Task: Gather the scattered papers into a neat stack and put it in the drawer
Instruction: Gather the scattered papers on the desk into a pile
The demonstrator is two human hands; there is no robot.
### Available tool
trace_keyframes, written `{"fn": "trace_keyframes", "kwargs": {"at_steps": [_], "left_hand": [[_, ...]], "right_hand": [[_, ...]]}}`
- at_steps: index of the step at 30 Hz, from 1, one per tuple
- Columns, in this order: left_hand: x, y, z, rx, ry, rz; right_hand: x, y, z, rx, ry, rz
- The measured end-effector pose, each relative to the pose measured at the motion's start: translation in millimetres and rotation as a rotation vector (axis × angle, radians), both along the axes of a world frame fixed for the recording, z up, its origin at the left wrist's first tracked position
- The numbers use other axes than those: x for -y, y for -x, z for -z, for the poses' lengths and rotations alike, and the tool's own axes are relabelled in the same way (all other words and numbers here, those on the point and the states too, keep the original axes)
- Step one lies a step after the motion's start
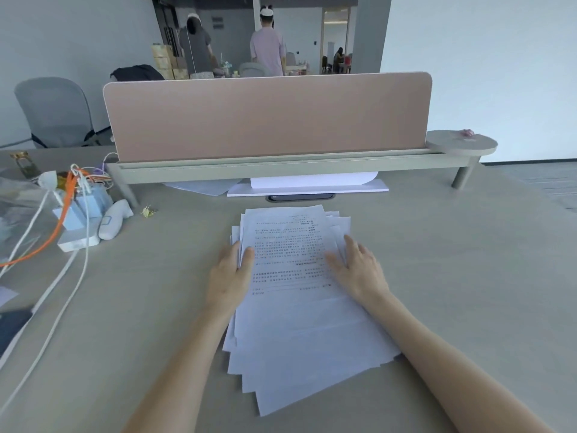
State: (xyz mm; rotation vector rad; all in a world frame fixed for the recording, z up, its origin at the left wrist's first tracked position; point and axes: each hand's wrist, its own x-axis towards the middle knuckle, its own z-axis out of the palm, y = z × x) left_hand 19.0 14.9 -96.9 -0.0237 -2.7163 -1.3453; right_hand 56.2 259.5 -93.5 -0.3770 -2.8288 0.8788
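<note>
Beige and matte, the worktop (437,276) fills most of the frame, backed by a pink divider panel (268,117) that stands on a low grey shelf rail (281,168) across the upper middle. At the centre lies the pile of papers (299,323), printed sheets fanned unevenly so that corners stick out at the lower edge and at the upper right; the top sheet carries lines of small text. The left hand (229,276) presses against the pile's left edge, its thumb lying on the top sheet and its fingers (232,248) close together along the side, some tucked under the sheets' edge. The right hand (359,270) rests flat on the right part of the pile, its fingers (351,242) slightly spread and pointing toward the top of the frame. Both bare forearms reach in from the bottom edge.

More white sheets (312,182) lie under the shelf rail, just above the pile. At the left of the frame sit a white power strip (79,240) with white and orange cables (59,226), and a white handheld device (114,218) beside it. A grey office chair (54,112) stands at the upper left, and 2 people (268,45) stand in the room beyond the divider.
</note>
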Motion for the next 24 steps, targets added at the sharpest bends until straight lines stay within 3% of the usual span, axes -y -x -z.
{"fn": "trace_keyframes", "kwargs": {"at_steps": [2,5,8,13,20,22,24], "left_hand": [[4,2,1,-0.051,0.204,-0.147],[8,4,5,-0.085,0.439,-0.219],[8,8,9,-0.058,0.341,-0.175],[7,5,-1,-0.059,0.26,-0.14],[7,-12,-23,0.139,-0.321,-0.123],[7,-13,-23,0.153,-0.335,-0.137],[7,-15,-24,0.125,-0.213,-0.144]], "right_hand": [[-5,1,2,-0.031,-0.196,0.07],[-9,4,7,-0.084,-0.27,0.072],[-6,8,13,-0.194,-0.247,0.02],[-5,10,11,-0.181,-0.112,-0.031],[-8,2,7,-0.162,-0.03,-0.04],[-7,2,9,-0.164,-0.035,-0.04],[-6,3,12,-0.183,-0.041,-0.036]]}}
